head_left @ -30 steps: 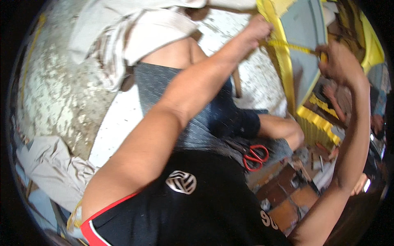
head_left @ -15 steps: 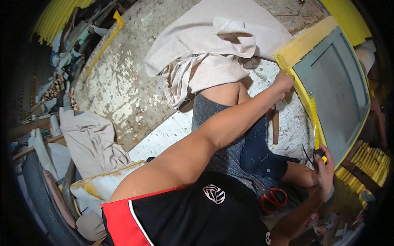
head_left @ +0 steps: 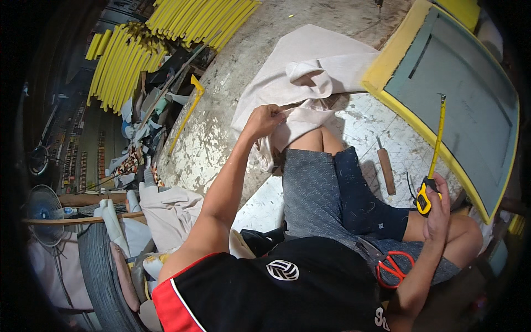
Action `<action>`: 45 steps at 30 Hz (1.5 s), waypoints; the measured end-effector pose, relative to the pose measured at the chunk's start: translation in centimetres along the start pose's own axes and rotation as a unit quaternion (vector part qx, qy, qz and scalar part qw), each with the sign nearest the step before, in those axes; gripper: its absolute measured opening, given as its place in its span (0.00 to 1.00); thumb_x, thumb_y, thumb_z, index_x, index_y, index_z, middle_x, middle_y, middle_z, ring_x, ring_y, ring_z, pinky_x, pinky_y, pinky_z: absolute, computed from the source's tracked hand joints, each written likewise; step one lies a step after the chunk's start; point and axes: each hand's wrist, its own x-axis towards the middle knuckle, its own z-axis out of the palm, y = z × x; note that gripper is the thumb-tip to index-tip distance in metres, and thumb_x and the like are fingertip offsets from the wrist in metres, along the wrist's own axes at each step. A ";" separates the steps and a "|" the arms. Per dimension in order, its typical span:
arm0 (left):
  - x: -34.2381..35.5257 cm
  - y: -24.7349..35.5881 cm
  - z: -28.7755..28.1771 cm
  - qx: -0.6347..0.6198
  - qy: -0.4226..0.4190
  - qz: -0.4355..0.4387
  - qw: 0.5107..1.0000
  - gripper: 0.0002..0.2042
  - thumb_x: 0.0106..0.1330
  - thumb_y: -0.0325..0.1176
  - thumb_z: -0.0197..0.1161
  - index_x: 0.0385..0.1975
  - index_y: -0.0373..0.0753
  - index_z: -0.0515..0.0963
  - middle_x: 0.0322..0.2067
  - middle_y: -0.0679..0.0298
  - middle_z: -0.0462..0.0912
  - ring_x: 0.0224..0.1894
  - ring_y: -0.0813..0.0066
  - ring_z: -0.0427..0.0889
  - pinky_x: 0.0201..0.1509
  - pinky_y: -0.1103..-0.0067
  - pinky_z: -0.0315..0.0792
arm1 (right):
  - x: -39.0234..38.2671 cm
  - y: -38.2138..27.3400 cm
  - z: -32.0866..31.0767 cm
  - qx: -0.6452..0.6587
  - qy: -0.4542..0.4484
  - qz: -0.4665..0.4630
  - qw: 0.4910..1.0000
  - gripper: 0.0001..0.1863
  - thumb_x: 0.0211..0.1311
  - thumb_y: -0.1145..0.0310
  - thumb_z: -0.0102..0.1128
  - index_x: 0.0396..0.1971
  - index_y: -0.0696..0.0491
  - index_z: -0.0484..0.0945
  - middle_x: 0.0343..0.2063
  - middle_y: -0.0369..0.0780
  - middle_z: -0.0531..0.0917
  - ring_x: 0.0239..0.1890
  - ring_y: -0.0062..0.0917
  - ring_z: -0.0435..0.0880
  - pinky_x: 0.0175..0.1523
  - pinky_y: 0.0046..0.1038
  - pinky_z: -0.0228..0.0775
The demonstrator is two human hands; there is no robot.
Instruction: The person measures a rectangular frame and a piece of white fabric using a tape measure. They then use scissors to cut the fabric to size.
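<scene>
- My left hand (head_left: 264, 119) is closed, pinching the edge of the pale cloth (head_left: 310, 83) lying over my knee on the floor.
- My right hand (head_left: 438, 206) grips the yellow tape measure (head_left: 425, 200), its blade sticking up across the yellow-edged grey panel (head_left: 470, 116).
- Red-handled scissors (head_left: 394, 266) rest on my lap.

Bare floor (head_left: 362, 130) between cloth (head_left: 310, 72) and frame (head_left: 459, 105), probably.

A worn, paint-flecked grey concrete floor (head_left: 221, 127) fills the scene. Beyond its far-left edge lie stacked bright yellow strips (head_left: 130, 61). Left of the floor, well apart from it, stand a black rubber tyre (head_left: 99, 276) and a small electric fan (head_left: 41, 213) in dim light.
</scene>
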 end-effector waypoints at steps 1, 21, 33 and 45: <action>-0.7 -0.2 -0.1 -0.117 -0.012 0.013 0.993 0.18 0.66 0.42 0.63 0.46 0.32 0.78 0.38 0.54 0.85 0.39 0.65 0.84 0.43 0.73 0.76 | -0.2 0.0 0.3 -0.010 -0.002 -0.006 1.000 0.21 0.68 0.73 0.53 0.60 0.56 0.68 0.45 0.38 0.75 0.42 0.21 0.78 0.45 0.19 0.73; -14.5 0.9 6.3 -0.695 -0.072 -0.086 0.711 0.22 0.69 0.21 0.55 0.63 0.35 0.66 0.53 0.58 0.80 0.51 0.72 0.82 0.54 0.76 0.78 | -3.4 -2.8 13.2 -0.377 -0.291 -0.072 0.877 0.22 0.55 0.70 0.63 0.52 0.57 0.73 0.46 0.50 0.78 0.51 0.46 0.78 0.56 0.36 0.69; -13.6 -0.1 7.0 -0.718 -0.088 -0.051 0.688 0.22 0.73 0.29 0.53 0.65 0.35 0.65 0.55 0.60 0.78 0.54 0.72 0.81 0.56 0.74 0.78 | -2.9 -1.4 15.5 -0.431 -0.289 -0.112 0.848 0.23 0.55 0.72 0.61 0.52 0.58 0.73 0.47 0.50 0.77 0.51 0.48 0.77 0.57 0.36 0.69; -13.9 0.5 6.6 -0.765 -0.097 -0.078 0.631 0.20 0.73 0.32 0.53 0.62 0.31 0.68 0.54 0.58 0.80 0.55 0.71 0.80 0.60 0.75 0.73 | -2.4 -1.3 15.2 -0.430 -0.286 -0.126 0.847 0.23 0.55 0.74 0.61 0.54 0.57 0.73 0.48 0.50 0.76 0.52 0.47 0.77 0.58 0.36 0.68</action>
